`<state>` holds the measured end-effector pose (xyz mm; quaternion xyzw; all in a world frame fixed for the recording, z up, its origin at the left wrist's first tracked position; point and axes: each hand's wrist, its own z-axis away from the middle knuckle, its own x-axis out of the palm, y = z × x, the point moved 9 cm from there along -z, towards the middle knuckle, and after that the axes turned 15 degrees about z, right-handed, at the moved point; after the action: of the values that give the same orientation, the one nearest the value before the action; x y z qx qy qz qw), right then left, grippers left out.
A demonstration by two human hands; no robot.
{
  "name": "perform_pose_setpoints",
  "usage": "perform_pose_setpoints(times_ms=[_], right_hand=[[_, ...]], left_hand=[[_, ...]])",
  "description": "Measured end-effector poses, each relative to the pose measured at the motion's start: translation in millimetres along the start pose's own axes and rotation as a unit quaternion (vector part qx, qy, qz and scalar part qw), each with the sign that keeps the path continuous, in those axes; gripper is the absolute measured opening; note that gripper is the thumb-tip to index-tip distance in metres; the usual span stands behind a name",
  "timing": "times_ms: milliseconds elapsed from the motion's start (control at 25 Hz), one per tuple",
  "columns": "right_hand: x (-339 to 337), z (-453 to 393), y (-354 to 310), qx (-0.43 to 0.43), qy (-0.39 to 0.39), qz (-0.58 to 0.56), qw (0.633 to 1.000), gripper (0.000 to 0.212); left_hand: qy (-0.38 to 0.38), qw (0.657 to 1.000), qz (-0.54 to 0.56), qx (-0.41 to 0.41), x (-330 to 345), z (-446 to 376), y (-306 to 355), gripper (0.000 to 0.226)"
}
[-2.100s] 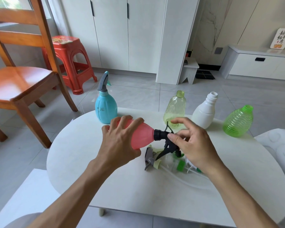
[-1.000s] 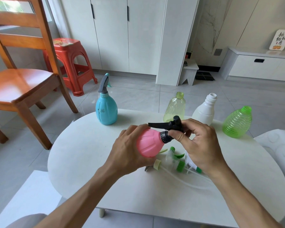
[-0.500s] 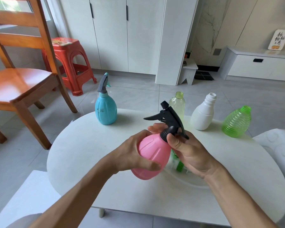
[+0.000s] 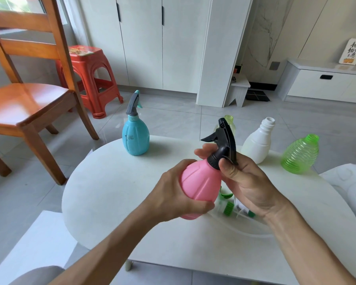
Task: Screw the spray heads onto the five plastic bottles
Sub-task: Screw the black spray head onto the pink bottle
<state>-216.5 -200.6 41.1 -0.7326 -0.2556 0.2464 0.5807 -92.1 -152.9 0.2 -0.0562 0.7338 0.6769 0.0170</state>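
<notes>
**Pink bottle capped, three bottles open**

A pink plastic bottle [image 4: 200, 182] is held tilted above a white table, a black spray head [image 4: 224, 140] seated on its neck with the nozzle pointing left. Behind it, a blue bottle [image 4: 135, 135] stands upright with a grey spray head [image 4: 133, 105] fitted. A pale yellow-green bottle [image 4: 230, 122], a white bottle [image 4: 257, 144] and a ribbed green bottle [image 4: 300, 154] stand uncapped along the far edge. Loose spray heads [image 4: 228, 207], green-collared, lie partly hidden below the pink bottle.

Likely home, white cabinets [image 4: 152, 42], wooden chair [image 4: 27, 103]
</notes>
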Motion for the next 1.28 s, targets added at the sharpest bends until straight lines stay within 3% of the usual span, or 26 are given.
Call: perform_pose_setpoints(times_ms=[200,280,600,1040,1160,1240,1280], right_hand=[[8.6,-5.5,9.0,0.05,-0.004,-0.023,0.999,0.043],[10.2,-7.7,6.6,0.044,0.014,-0.019,0.999,0.038],[5.1,5.1,8.3,0.021,0.123,-0.004,0.992,0.03],[2.4,5.1,6.9,0.006,0.192,0.073,0.979,0.03],[8.6,0.0,8.6,0.007,0.183,0.098,0.978,0.024],[12.7,-3.7,13.3,0.045,0.152,0.123,0.98,0.019],[14.9,-4.2,17.2,0.077,0.128,0.149,0.978,0.027]], left_hand=[[-0.112,0.989,0.071,-0.069,16.9,1.7,-5.6,0.064],[-0.118,0.986,0.089,-0.072,15.5,1.3,-4.8,0.064],[-0.055,0.996,0.051,-0.054,10.6,-1.8,-9.9,0.069],[0.025,1.0,0.011,-0.014,3.5,-2.6,-6.0,0.075],[0.098,0.993,-0.05,0.033,-1.2,3.1,-2.1,0.079],[0.138,0.984,-0.1,0.045,-3.9,4.2,-3.9,0.077],[0.154,0.982,-0.103,0.044,-8.2,1.7,-5.7,0.077]])
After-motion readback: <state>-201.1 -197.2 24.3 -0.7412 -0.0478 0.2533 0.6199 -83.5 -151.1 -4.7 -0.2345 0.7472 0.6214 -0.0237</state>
